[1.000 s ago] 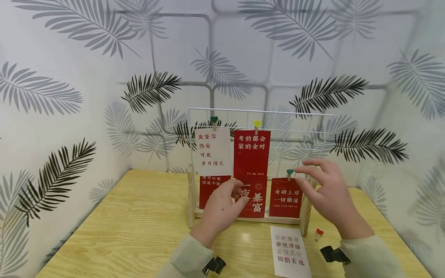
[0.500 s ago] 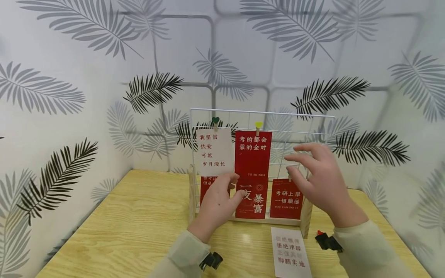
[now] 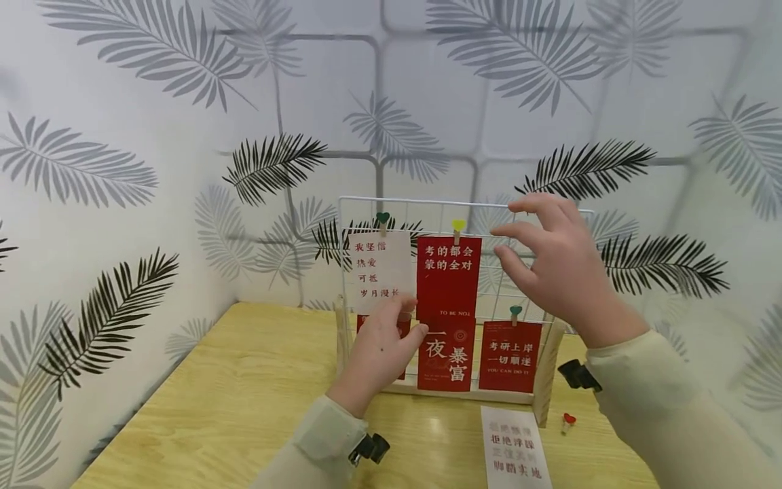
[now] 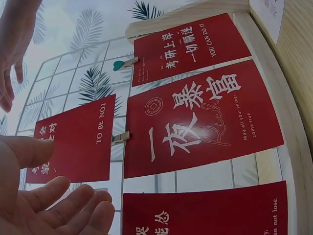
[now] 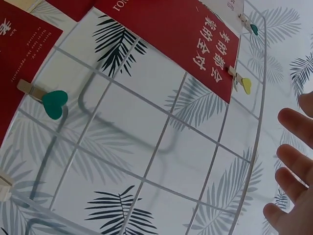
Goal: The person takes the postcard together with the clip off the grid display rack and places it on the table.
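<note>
A white wire grid rack (image 3: 501, 292) on a wooden base holds several cards. My left hand (image 3: 379, 353) is in front of its lower left part, fingers loosely bent and holding nothing; it partly covers a white card (image 3: 379, 265) and a red card below. Higher up on the right, my right hand (image 3: 562, 272) is raised before the bare wires, its fingers spread and nothing in them. Between the hands hangs an upper red card (image 3: 449, 292) under a yellow heart clip (image 3: 459, 225). Lower right is another red card (image 3: 510, 367) with a green heart clip (image 3: 516, 312).
On the wooden table (image 3: 232, 407), a loose white card (image 3: 516, 448) lies before the rack. A red heart clip (image 3: 569, 421) lies to its right. Behind stands a leaf-patterned wall covering (image 3: 427, 88).
My right hand has risen from near the green clip on the lower right card to the upper right of the grid. My left hand has shifted slightly, staying before the lower cards.
</note>
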{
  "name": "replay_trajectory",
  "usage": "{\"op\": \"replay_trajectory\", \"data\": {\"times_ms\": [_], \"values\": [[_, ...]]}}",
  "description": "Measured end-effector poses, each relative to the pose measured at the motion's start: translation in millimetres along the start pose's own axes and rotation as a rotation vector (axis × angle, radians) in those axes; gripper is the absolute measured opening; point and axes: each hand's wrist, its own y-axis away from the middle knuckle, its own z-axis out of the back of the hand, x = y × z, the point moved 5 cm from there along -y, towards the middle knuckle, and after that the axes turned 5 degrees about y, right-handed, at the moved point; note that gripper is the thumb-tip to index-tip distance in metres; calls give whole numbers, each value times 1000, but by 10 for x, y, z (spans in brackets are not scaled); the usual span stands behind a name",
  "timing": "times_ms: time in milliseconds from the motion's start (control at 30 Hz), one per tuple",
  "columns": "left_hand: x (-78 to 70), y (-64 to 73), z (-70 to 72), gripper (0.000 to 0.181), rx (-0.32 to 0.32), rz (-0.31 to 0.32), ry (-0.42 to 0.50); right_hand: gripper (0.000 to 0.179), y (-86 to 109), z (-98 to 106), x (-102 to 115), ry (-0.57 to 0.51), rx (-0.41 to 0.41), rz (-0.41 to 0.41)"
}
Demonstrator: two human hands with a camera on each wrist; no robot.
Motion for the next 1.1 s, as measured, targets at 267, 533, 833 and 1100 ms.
{"op": "replay_trajectory", "data": {"times_ms": [267, 533, 833, 1100], "values": [[25, -52, -25, 45, -4, 64, 69, 25, -160, -126, 17, 69, 98, 8], [61, -117, -49, 44, -12, 69, 101, 25, -260, -220, 37, 101, 114, 26], [100, -152, -46, 43, -16, 83, 124, 26, -384, -289, 77, 138, 163, 33], [57, -208, -68, 40, -22, 48, 119, 26, -433, -347, 87, 152, 147, 71]]}}
